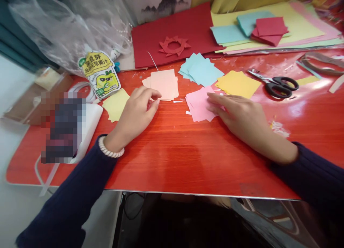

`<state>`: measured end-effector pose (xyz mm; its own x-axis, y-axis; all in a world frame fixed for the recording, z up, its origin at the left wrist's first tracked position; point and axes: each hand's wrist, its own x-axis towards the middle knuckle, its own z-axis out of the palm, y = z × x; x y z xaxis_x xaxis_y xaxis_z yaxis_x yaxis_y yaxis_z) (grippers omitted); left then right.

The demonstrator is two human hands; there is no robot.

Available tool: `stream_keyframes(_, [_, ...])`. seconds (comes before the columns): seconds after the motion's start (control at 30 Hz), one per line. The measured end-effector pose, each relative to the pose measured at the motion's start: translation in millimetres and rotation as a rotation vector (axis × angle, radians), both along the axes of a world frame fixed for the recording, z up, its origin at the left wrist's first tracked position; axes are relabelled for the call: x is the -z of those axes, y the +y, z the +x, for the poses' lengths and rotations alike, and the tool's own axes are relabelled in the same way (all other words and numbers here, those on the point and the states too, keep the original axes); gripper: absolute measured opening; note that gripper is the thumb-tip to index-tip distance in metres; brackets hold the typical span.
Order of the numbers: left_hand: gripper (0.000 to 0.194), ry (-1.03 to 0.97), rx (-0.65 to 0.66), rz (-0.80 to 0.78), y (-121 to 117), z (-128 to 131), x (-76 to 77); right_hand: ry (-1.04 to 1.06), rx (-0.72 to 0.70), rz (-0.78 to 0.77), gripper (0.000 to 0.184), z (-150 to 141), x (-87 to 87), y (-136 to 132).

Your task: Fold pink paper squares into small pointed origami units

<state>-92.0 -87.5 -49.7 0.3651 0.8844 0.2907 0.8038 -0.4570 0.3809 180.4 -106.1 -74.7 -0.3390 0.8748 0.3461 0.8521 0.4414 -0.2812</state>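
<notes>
My left hand (pixel 138 112) hovers at the near edge of a stack of peach paper squares (pixel 164 84). Its fingers are loosely curled, with a gap between thumb and fingertips and nothing in them. Pale yellow squares (pixel 114 105) lie partly hidden behind that hand. Stretched over a fanned pile of pink squares (pixel 200 105), my right hand (pixel 236 115) has its fingertips on or just above the paper; I cannot tell which. Beyond it are golden yellow squares (pixel 239 83). Light blue squares (pixel 201 69) sit between the peach and yellow piles.
Black-handled scissors (pixel 278 84) lie at the right, with paper scraps (pixel 279 129) nearer. A red paper ring (pixel 174 45) rests on dark red sheets (pixel 199 26) at the back. At the left are a drink pouch (pixel 100 76), a plastic bag (pixel 72 33) and a blurred-out device (pixel 64 130).
</notes>
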Motion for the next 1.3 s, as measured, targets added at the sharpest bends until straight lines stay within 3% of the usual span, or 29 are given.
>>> stream_keyframes(0.2, [0.023, 0.048, 0.029, 0.253, -18, 22, 7.1, 0.145, 0.012, 0.036, 0.034, 0, -1.6, -2])
stream_keyframes(0.3, [0.037, 0.026, 0.120, 0.302, -29, 32, 7.3, 0.301, -0.072, 0.041, 0.026, -7, -12.1, -10])
stream_keyframes(0.4, [0.034, 0.117, 0.249, 0.296, -35, 35, 6.5, 0.371, -0.136, -0.080, 0.022, -15, -21.3, -22])
stream_keyframes(0.53, [0.037, 0.192, 0.451, 0.462, -34, 30, 3.4, 0.658, -0.076, -0.321, 0.029, -19, -28.7, -32])
stream_keyframes(0.63, [0.039, 0.246, 0.520, 0.544, -34, 25, -3.1, 0.820, -0.045, -0.454, 0.027, -20, -35.9, -33])
stream_keyframes(0.7, [0.037, 0.287, 0.530, 0.488, -35, 23, -8.1, 0.851, -0.062, -0.541, 0.024, -21, -39.7, -32])
stream_keyframes(0.87, [0.030, 0.241, 0.479, 0.133, -39, 16, -17.6, 0.868, -0.072, -0.725, 0.014, -26, -38.9, -30])
stream_keyframes(0.93, [0.020, 0.152, 0.411, 0.051, -41, 13, -20.2, 0.972, -0.049, -0.874, 0.019, -26, -37.4, -30])
stream_keyframes(1.0, [0.010, 0.069, 0.396, -0.022, -41, 11, -22.0, 1.099, -0.088, -1.117, 0.032, -26, -37.1, -30])
stream_keyframes(1.1, [0.004, 0.067, 0.588, -0.102, -41, 12, -21.5, 1.239, -0.155, -1.359, 0.041, -24, -37.6, -33])
stream_keyframes(1.2, [0.016, 0.154, 0.844, -0.025, -42, 18, -15.6, 1.257, -0.103, -1.280, 0.022, -24, -34.9, -34])
stream_keyframes(1.27, [0.023, 0.156, 0.875, 0.117, -43, 23, -9.1, 1.219, -0.106, -1.183, 0.016, -24, -31.2, -33])
stream_keyframes(1.3, [0.023, 0.124, 0.830, 0.192, -44, 25, -5.6, 1.193, -0.120, -1.134, 0.014, -24, -29.5, -32])
